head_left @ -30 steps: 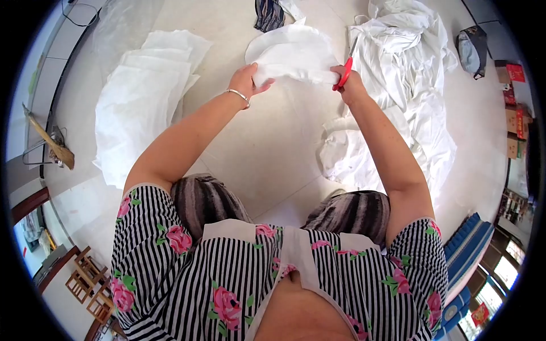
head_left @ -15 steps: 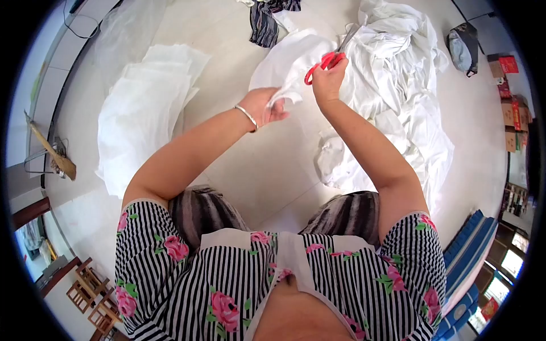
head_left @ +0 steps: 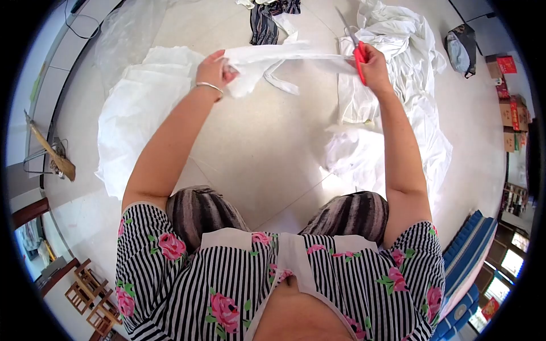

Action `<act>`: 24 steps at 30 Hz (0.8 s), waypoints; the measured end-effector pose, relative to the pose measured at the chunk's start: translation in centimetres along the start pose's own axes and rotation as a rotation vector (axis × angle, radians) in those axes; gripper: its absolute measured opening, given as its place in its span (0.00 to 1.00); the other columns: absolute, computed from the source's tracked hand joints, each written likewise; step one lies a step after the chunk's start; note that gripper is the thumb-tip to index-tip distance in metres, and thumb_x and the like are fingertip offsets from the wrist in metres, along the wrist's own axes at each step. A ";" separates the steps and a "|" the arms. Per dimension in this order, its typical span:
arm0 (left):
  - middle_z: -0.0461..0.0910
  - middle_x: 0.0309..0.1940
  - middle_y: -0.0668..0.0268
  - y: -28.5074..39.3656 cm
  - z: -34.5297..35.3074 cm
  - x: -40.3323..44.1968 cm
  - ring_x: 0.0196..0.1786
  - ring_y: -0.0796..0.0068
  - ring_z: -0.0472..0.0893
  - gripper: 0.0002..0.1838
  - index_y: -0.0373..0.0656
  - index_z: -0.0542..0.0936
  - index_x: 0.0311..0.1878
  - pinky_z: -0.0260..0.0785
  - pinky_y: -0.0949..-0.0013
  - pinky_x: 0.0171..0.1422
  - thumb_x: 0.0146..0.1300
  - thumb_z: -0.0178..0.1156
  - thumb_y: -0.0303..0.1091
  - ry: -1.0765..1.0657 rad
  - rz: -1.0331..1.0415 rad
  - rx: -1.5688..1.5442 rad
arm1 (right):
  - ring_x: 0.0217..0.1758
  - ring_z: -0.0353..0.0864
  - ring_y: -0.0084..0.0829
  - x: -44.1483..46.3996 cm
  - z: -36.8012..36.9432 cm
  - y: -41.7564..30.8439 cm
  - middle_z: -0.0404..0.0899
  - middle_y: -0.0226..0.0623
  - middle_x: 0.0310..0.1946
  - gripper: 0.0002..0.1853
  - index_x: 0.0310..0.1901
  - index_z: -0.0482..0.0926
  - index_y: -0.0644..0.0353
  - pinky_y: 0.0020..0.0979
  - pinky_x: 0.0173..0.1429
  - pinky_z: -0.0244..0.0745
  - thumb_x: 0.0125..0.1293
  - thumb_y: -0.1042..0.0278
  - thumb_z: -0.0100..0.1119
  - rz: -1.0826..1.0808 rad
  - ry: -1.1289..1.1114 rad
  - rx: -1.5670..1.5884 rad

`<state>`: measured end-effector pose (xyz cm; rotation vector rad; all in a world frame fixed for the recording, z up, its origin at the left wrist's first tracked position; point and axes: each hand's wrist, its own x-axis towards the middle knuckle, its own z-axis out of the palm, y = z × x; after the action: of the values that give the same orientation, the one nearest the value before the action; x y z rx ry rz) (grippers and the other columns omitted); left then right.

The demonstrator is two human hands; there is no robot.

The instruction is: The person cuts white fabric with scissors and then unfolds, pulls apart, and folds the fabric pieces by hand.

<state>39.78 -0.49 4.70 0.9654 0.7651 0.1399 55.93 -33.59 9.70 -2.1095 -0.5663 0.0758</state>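
Observation:
A white cloth piece (head_left: 256, 55) is stretched nearly level between my two hands, with a loose flap and a narrow strip hanging from it. My left hand (head_left: 211, 71), wearing a silver bangle, is closed on its left end. My right hand (head_left: 373, 69) grips the red-handled scissors (head_left: 360, 54), whose blades point up and away. The cloth's right end reaches the fingers of this hand, and seems pinched there beside the handles. Layered white fabric (head_left: 142, 108) lies on the floor at the left. A large crumpled white heap (head_left: 398, 40) spreads beneath and beyond my right forearm.
Dark striped cloth (head_left: 263, 25) lies at the far middle. A black bag (head_left: 461, 50) and stacked boxes (head_left: 509, 113) are on the right, with blue striped cushions (head_left: 469, 241) nearer. A broom (head_left: 54, 150) leans at the left, and wooden stools (head_left: 85, 287) stand lower left.
My hands have moved apart, left hand leftward and right hand rightward with the scissors. The white cloth, bunched near the left hand before, is now pulled out between them.

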 end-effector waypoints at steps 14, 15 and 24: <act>0.81 0.34 0.62 3.5 7.5 -1.8 0.38 0.66 0.79 0.19 0.44 0.79 0.47 0.70 0.65 0.45 0.57 0.59 0.46 -0.451 0.943 1.336 | 0.28 0.71 0.17 0.2 1.8 -9.0 0.75 0.26 0.27 0.12 0.34 0.73 0.60 0.21 0.34 0.68 0.55 0.64 0.65 -0.006 -0.386 0.392; 0.80 0.31 0.62 4.6 7.7 -1.4 0.37 0.69 0.79 0.16 0.43 0.80 0.44 0.70 0.67 0.43 0.59 0.58 0.43 -0.433 0.882 1.279 | 0.31 0.74 0.19 0.4 1.5 -8.9 0.78 0.30 0.32 0.13 0.34 0.73 0.60 0.23 0.37 0.69 0.57 0.61 0.64 0.006 -0.301 0.383; 0.78 0.26 0.72 16.2 0.6 -4.1 0.30 0.81 0.73 0.19 0.34 0.79 0.40 0.66 0.74 0.38 0.64 0.53 0.44 -0.133 0.821 1.004 | 0.43 0.77 0.27 -2.9 -0.1 -0.5 0.77 0.39 0.49 0.40 0.53 0.71 0.65 0.30 0.48 0.71 0.55 0.33 0.55 0.137 -0.403 0.327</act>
<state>40.67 6.70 19.75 2.1948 0.2296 0.4180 53.17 -34.61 9.69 -1.8149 -0.5968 0.6396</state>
